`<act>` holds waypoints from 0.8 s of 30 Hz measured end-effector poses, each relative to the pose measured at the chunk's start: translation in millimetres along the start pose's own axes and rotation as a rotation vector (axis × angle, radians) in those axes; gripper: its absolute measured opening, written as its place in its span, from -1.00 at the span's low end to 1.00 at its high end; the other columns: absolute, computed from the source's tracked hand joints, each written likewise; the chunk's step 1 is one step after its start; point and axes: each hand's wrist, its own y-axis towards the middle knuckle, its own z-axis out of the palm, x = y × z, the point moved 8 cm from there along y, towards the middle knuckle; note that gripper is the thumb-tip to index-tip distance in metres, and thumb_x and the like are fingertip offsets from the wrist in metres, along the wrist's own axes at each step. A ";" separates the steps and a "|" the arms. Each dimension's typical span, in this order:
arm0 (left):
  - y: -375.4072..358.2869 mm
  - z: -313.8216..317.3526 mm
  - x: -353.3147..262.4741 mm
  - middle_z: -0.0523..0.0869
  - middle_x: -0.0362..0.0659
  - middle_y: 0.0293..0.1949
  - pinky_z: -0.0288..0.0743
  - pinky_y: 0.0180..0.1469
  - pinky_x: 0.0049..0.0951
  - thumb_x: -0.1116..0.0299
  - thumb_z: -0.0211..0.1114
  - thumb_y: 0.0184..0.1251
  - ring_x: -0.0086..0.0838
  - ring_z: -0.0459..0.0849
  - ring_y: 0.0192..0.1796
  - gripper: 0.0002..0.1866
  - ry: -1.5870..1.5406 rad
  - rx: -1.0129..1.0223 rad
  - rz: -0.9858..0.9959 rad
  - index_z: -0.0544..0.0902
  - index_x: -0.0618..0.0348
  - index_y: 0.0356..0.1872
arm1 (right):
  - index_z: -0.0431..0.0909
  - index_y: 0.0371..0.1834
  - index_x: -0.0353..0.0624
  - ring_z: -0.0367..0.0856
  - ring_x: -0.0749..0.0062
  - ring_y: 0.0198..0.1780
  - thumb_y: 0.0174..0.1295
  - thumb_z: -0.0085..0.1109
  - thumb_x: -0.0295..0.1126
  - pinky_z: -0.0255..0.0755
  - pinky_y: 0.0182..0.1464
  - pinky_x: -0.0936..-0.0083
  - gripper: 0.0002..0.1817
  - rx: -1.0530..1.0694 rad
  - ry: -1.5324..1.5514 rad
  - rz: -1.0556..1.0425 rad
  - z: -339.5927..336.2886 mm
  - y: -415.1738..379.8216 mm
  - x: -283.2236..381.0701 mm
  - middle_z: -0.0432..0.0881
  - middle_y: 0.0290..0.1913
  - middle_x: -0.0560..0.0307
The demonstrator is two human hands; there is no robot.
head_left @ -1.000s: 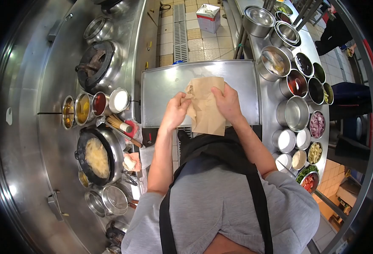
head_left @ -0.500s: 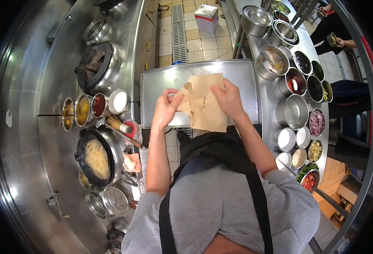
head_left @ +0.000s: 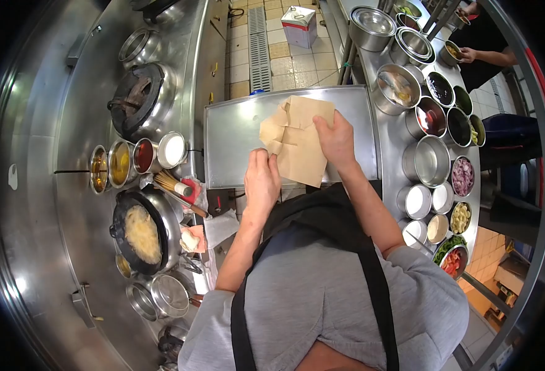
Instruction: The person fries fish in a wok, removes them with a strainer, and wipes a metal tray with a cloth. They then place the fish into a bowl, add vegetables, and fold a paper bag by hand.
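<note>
A creased piece of brown paper [head_left: 303, 154] is held up over the bare steel tray [head_left: 229, 142] in front of me. Its left side is folded and crumpled, with a loose flap; the right side is fairly flat. My right hand [head_left: 337, 141] grips the right edge, thumb on top of the paper and the other fingers mostly hidden behind it. At the lower left corner, my left hand [head_left: 262, 179] pinches the paper's edge between curled fingers and thumb.
To the left, a wok [head_left: 139, 232] holds pale yellow frothy food, near bowls of sauce [head_left: 121, 162] and a burner [head_left: 136, 99]. Steel containers of ingredients [head_left: 430, 162] line the right counter. Beyond it, another person's hand [head_left: 468, 55] holds a small bowl. A tin [head_left: 300, 28] stands on the tiled floor.
My left hand has moved down and right, from the paper's left side to its lower left corner. The paper has tilted and risen slightly. The other person's bowl has come nearer the right counter.
</note>
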 end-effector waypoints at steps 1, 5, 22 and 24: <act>-0.2 1.1 9.1 0.72 0.17 -0.14 0.63 -0.24 -0.09 0.51 0.22 0.52 0.12 0.72 -0.24 -0.91 -0.027 0.014 -0.050 0.51 0.33 -0.15 | 0.64 -0.10 -0.40 0.80 0.11 -0.21 0.35 0.31 -0.35 0.61 -0.12 0.25 -0.73 0.008 0.030 0.008 -0.2 0.0 0.8 0.79 -0.24 -0.21; -2.5 18.2 47.0 0.77 -0.04 -0.33 0.65 -0.35 -0.31 0.48 0.24 0.57 -0.27 0.75 -0.39 -0.88 -0.838 0.032 -0.499 0.50 0.32 -0.13 | 0.65 -0.02 -0.40 0.79 0.28 -0.19 0.37 0.31 -0.35 0.62 -0.10 0.33 -0.71 0.046 0.092 0.017 4.8 0.9 -2.9 0.81 -0.21 -0.12; 75.5 -84.6 -50.1 0.30 0.11 0.60 0.09 0.63 -0.12 0.38 0.51 0.17 -0.07 0.21 0.67 -0.30 -0.396 0.306 0.335 0.54 0.20 0.40 | 0.68 -0.04 -0.28 0.65 0.26 -0.30 0.25 0.46 -0.30 0.50 -0.18 0.27 -0.67 0.845 -0.238 -0.393 46.6 0.2 80.0 0.70 -0.29 -0.09; 78.5 -77.8 -61.9 0.43 0.14 0.49 0.25 0.54 -0.19 0.41 0.46 0.24 -0.12 0.38 0.55 -0.37 -0.249 0.434 0.353 0.55 0.19 0.38 | 0.68 -0.04 -0.24 0.65 0.13 -0.25 0.23 0.47 -0.29 0.50 -0.13 0.23 -0.67 0.950 -0.375 -0.457 53.1 -4.2 85.8 0.69 -0.29 -0.07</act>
